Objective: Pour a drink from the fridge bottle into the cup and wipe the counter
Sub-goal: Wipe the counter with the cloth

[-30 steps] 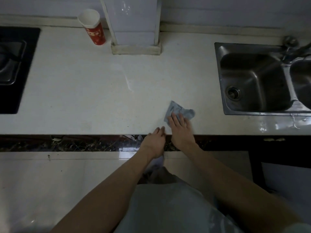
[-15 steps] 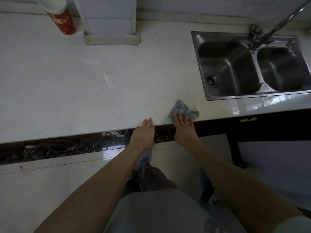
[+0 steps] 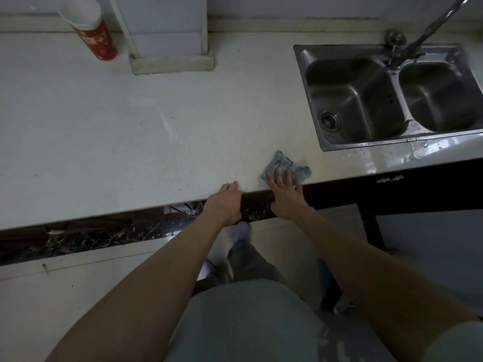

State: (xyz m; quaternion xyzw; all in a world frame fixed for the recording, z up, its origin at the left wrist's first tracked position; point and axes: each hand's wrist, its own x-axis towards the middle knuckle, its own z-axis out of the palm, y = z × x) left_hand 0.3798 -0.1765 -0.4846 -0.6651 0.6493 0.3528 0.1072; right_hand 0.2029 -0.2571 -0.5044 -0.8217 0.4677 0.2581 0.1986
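Here the blue-grey cloth [image 3: 286, 167] lies crumpled on the white counter [image 3: 104, 131], near its front edge and just before the sink [image 3: 392, 97]. The right hand [image 3: 285, 194] presses on it with straight fingers, open. The left hand [image 3: 226, 202] is beside it, apart from the cloth, resting flat and open on the counter edge. The red paper cup [image 3: 90, 27] stands well apart at the back wall

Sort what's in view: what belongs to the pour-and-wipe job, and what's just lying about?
In the job: cloth pressed flat under the right hand; counter; cup at the back left; left hand resting on the counter edge.
Lying about: sink; tap; white post at the back.
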